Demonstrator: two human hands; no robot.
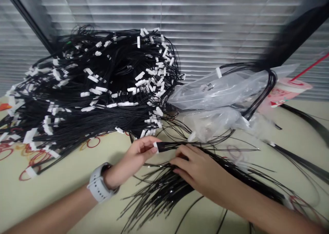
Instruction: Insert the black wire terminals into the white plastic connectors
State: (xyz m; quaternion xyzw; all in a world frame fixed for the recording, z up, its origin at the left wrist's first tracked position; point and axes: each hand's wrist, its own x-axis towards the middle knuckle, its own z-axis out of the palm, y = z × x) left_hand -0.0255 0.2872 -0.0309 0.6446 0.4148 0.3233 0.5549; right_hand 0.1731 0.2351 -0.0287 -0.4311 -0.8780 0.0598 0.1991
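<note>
My left hand (133, 156), with a white watch on its wrist, pinches the white-taped end of a thin bundle of black wires (174, 145). My right hand (197, 168) lies across a loose spread of black wires (164, 189) on the table, its fingers curled onto the same bundle just right of the left hand. Behind both hands rises a big pile of black wire bundles with white tags (102, 90).
Clear plastic bags (218, 90) lie right of the pile, with a looped black cable (267, 86) over them and a pink-lidded cup with a red straw (288, 90) beyond. Red rubber bands (33, 158) lie on the pale table at left. Window blinds stand behind.
</note>
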